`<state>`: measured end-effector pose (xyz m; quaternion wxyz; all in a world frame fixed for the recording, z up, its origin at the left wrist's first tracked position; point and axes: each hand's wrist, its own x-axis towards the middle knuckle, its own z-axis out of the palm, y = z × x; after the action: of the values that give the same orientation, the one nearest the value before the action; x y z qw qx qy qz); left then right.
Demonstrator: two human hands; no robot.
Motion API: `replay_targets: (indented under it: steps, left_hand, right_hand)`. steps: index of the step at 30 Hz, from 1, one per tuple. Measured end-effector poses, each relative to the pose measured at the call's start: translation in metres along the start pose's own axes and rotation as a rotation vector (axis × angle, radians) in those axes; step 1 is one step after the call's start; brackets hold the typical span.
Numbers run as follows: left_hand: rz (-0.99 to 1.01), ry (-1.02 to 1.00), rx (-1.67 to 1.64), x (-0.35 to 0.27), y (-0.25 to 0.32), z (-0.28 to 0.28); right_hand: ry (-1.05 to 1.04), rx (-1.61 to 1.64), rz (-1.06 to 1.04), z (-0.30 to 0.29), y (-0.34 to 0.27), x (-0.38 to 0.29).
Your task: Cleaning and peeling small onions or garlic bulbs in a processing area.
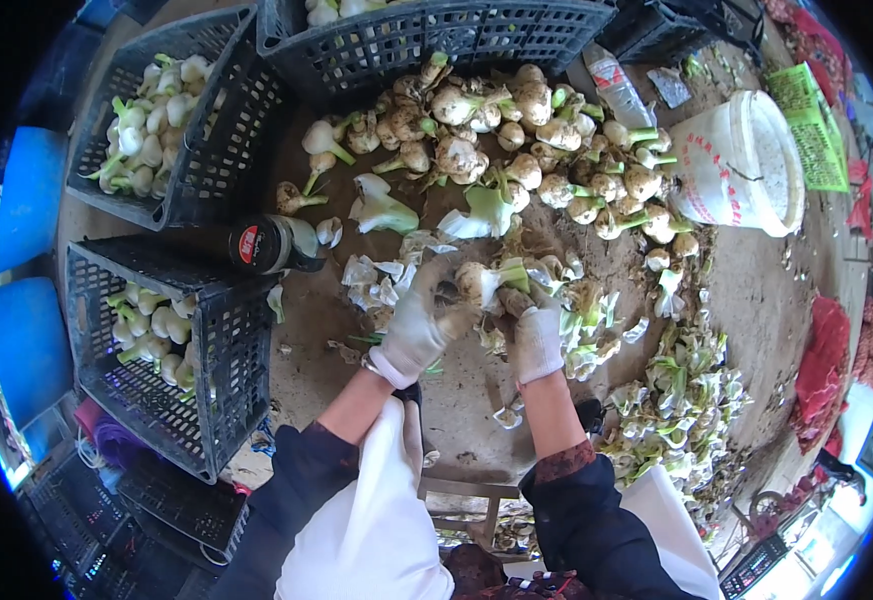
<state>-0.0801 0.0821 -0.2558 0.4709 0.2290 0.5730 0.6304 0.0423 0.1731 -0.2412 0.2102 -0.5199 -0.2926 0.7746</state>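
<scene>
Both my hands wear soiled white work gloves and meet in front of me, low over the floor. A garlic bulb (475, 285) with a short green stem is between them, its root side to the left. My left hand (425, 322) has its fingers curled at the bulb's left side. My right hand (532, 322) is closed around the stem end. Loose skins (376, 281) and a peeled leaf sheath (380, 206) lie just beyond. Farther out is a heap of unpeeled, dirt-covered garlic bulbs (463, 157) with cut stems.
Black plastic crates (234, 360) with cleaner bulbs stand at the left, and a larger crate (436, 45) stands behind the heap. A dark-lidded jar (260, 244) is by the crates. At the right are a tipped white bucket (729, 165), a plastic bottle (618, 86) and piled leaf scraps (673, 397).
</scene>
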Motion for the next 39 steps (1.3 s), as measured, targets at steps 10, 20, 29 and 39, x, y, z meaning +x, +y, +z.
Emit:
replay_targets:
  steps: [10,20,29,39]
  left_hand:
    - [0.194,0.264,0.39,0.002,0.021,-0.015]
    - [0.415,-0.059,0.598,-0.013,0.046,-0.011]
    - [-0.223,0.407,-0.769,-0.027,0.045,-0.068]
    - [-0.429,0.29,-0.738,-0.043,0.046,-0.044]
  right_hand:
    - [-0.107,0.001,0.098,0.001,-0.014,-0.025]
    - [0.033,-1.322,-0.729,-0.037,-0.012,0.058]
    - [-0.038,-1.412,-0.347,-0.037,-0.041,-0.006]
    - [-0.403,0.058,-0.165,0.061,-0.042,-0.033]
